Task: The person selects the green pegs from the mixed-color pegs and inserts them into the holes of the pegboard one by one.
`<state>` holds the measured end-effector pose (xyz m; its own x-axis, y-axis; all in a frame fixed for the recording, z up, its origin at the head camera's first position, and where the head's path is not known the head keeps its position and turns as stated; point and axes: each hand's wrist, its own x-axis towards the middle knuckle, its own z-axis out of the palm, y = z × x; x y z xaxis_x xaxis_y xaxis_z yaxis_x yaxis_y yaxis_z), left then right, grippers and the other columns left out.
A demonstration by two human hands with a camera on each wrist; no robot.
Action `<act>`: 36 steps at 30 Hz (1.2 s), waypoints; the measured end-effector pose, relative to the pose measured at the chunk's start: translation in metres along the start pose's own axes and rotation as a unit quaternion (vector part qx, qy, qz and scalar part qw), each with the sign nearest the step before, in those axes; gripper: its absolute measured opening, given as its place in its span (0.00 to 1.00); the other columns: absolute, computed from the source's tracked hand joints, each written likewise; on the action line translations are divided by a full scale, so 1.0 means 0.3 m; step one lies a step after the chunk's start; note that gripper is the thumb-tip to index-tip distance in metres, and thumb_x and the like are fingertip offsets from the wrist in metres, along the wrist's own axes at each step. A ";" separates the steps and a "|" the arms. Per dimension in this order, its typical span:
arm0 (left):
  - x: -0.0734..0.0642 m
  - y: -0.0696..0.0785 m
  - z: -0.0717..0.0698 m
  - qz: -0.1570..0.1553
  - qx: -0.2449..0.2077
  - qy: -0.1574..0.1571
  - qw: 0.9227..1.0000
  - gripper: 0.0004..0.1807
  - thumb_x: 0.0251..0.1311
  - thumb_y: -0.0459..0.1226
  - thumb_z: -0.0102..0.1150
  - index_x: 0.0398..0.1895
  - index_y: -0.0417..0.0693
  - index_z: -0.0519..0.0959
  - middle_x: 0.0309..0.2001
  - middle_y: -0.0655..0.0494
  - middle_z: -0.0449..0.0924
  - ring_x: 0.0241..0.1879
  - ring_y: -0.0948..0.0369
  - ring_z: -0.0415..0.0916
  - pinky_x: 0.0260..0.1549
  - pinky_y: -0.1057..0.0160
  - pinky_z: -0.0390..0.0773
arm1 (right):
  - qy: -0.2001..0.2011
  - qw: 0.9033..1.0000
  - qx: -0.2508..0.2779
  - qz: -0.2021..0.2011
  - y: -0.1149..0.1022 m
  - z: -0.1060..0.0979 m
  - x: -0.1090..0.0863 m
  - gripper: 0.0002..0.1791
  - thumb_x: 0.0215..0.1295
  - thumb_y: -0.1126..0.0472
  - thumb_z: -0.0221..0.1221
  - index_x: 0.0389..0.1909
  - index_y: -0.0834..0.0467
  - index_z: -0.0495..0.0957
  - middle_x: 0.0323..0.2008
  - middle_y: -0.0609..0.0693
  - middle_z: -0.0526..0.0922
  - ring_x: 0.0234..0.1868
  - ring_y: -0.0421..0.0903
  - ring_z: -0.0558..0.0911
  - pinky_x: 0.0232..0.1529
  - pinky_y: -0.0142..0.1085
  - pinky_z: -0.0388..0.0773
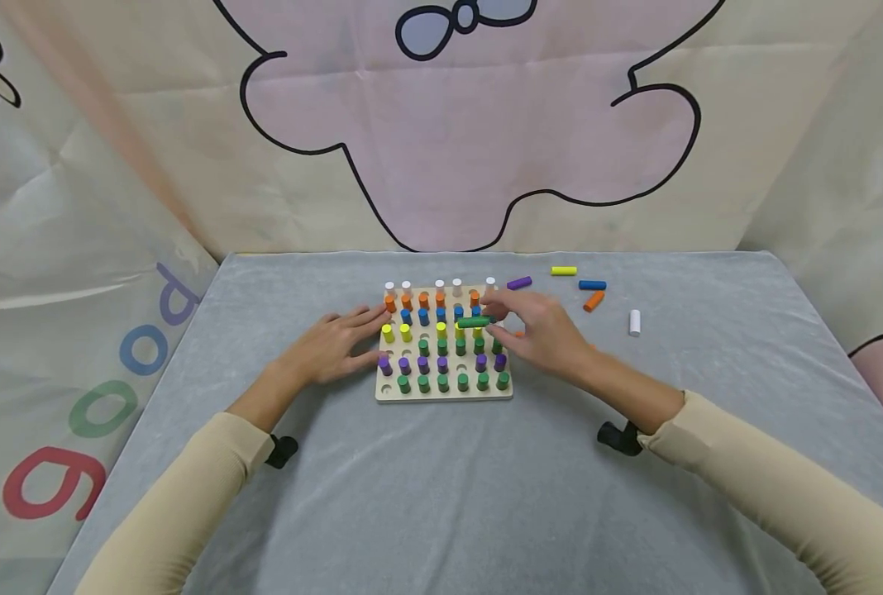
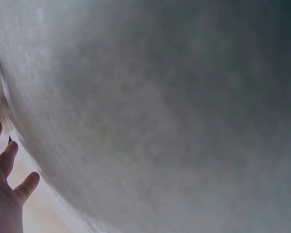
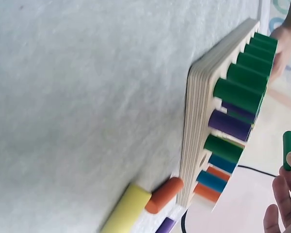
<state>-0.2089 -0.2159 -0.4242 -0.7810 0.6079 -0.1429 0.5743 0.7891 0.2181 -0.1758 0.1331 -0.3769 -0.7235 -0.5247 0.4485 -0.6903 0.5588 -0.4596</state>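
Observation:
A wooden peg board (image 1: 445, 398) lies on the cloth with rows of white, orange, blue, yellow, green and purple pegs standing in it. Between thumb and fingers my right hand (image 1: 541, 330) pinches a green peg (image 1: 474, 322). That peg is held sideways over the right half of the board, and it also shows in the right wrist view as a green peg (image 3: 289, 149) above the board's level. My left hand (image 1: 333, 345) rests at the board's left edge, fingers spread and fingertips against it. In the left wrist view the left hand (image 2: 7, 189) is partly cut off.
Right of the board lie loose pegs: purple (image 1: 519, 283), yellow (image 1: 564, 271), blue (image 1: 592, 285), orange (image 1: 594, 301) and white (image 1: 635, 322). Grey cloth (image 1: 441, 496) covers the table. A printed curtain (image 1: 441, 149) hangs behind it.

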 end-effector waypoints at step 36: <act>-0.004 0.002 -0.002 0.004 0.008 0.001 1.000 0.41 0.69 0.61 0.47 0.79 0.55 0.53 0.78 0.53 0.51 0.76 0.47 0.50 0.65 0.36 0.59 | -0.080 0.996 0.017 -0.019 -0.117 0.109 0.034 0.19 0.62 0.66 0.67 0.54 0.60 0.80 0.43 0.48 0.87 0.44 0.47 0.84 0.48 0.42 0.79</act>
<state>-0.2077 -0.2162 -0.4232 -0.7770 0.6137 -0.1401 0.5841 0.7859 0.2028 -0.1592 0.0872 -0.3814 -0.6868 -0.6423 0.3401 -0.7157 0.5160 -0.4707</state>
